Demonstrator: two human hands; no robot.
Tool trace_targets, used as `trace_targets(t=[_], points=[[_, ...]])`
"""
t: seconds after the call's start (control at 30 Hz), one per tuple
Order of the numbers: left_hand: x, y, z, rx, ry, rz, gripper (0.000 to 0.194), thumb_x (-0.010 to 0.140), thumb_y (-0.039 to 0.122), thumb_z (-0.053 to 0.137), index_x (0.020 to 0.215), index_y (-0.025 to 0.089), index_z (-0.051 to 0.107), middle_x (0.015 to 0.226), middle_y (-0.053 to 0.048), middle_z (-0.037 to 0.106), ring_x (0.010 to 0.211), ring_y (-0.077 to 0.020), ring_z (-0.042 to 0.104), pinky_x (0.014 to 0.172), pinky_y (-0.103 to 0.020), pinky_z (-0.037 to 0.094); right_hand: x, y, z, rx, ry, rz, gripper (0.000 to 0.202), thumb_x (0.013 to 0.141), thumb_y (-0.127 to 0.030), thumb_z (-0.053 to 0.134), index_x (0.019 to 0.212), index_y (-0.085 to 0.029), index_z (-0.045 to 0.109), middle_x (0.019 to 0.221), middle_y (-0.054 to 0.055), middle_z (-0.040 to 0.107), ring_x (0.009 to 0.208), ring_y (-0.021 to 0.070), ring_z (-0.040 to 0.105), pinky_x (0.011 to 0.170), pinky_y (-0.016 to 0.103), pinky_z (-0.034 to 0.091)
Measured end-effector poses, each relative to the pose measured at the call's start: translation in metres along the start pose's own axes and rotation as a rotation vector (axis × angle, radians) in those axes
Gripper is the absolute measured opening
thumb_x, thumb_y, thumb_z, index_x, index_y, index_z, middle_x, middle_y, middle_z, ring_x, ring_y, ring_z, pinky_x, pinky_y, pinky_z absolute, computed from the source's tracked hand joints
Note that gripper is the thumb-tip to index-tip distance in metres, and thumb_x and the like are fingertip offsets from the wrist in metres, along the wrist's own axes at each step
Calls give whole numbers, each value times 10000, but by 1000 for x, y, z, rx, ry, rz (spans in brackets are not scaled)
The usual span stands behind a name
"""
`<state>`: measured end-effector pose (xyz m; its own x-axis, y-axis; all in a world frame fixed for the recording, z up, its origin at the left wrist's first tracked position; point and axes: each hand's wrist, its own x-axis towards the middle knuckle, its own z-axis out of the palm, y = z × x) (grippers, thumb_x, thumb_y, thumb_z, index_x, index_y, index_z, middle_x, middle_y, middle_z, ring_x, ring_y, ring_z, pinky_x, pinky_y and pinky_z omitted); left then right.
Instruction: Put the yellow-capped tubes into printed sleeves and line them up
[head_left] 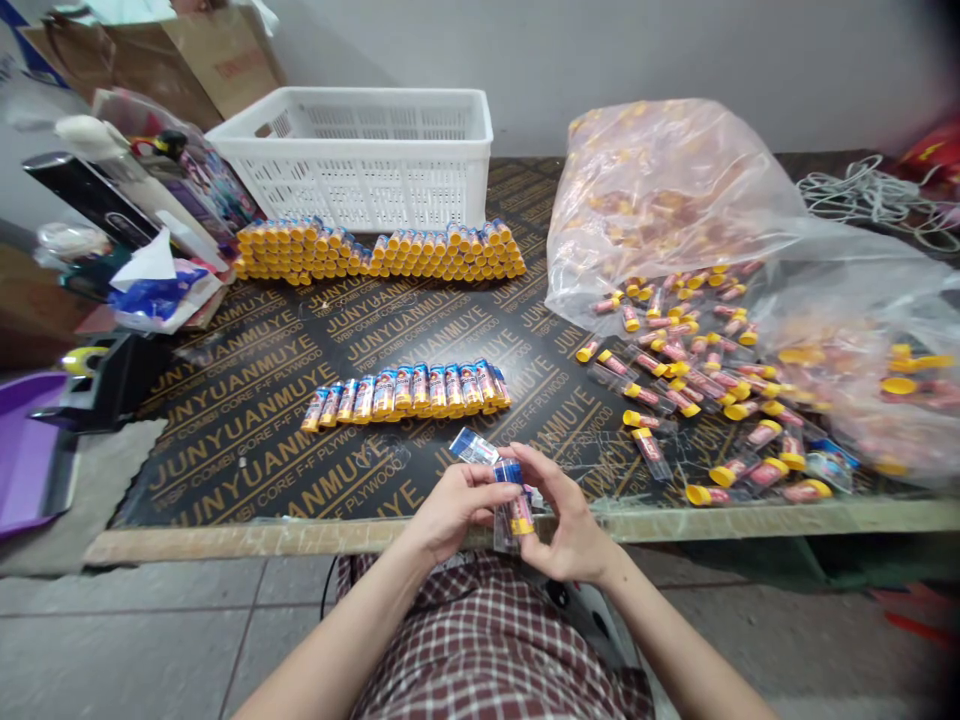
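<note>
Both hands hold a small tube [519, 510] with a yellow cap and a blue printed wrapper at its upper end, just over the table's front edge. My left hand [448, 508] pinches it from the left with thumb and fingers. From the right, the fingers of my right hand [571, 528] close around its side. A flat blue-and-white wrapper [472, 446] shows just beyond my left fingertips; whether it touches them I cannot tell. Beyond the hands stands a row of wrapped tubes [405, 391], blue ends up and yellow ends down. To the right lie many loose pink tubes [679, 350] with yellow caps.
Stacked tubes [450, 252] lie before a white plastic basket [360, 160] at the back. A large clear bag [667, 190] of tubes stands back right, near a coiled white cord [877, 200]. A black tape dispenser [112, 380] and purple dustpan [30, 450] are at left.
</note>
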<state>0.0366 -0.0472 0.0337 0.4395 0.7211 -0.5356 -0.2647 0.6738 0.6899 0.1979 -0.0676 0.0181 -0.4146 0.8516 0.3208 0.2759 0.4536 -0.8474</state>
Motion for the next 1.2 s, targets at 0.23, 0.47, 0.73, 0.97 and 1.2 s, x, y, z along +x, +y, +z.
trace_targets(t=[0.23,0.47,0.73,0.97,1.2], points=[[-18,64,-59,406,445,359,249,618,364,750,622,121,694,601,-68,661,505,-130,553,514,-235,414,-10,27,-53,-261,321,209,812,729,-337,686,1424,-265,272,1400,111,401,1144,282,533,993,502,430],[-7,135,-132,1093,970,461,286,514,400,788,527,147,656,502,-47,590,517,-162,511,527,-274,346,-26,64,-100,-650,566,233,393,807,-477,591,1139,-271,626,1169,110,574,1124,276,539,1015,421,383],[-19,142,-111,1201,896,370,373,678,522,654,717,155,700,661,-43,666,667,-212,588,609,-289,395,-42,70,-119,-865,515,411,459,837,-535,478,1042,-163,651,1006,130,625,963,267,569,867,428,456],[-28,103,-61,326,399,414,642,501,194,826,1089,224,571,741,20,692,561,-116,607,541,-222,488,-42,62,-129,-990,257,651,425,765,-380,579,1150,-201,590,731,50,616,726,242,577,665,349,457],[17,29,-18,-97,384,182,310,484,233,825,687,100,633,604,-27,660,511,-104,590,505,-214,484,-27,49,-100,-455,415,569,651,770,-328,584,1372,-218,361,791,20,626,562,160,576,575,314,498]])
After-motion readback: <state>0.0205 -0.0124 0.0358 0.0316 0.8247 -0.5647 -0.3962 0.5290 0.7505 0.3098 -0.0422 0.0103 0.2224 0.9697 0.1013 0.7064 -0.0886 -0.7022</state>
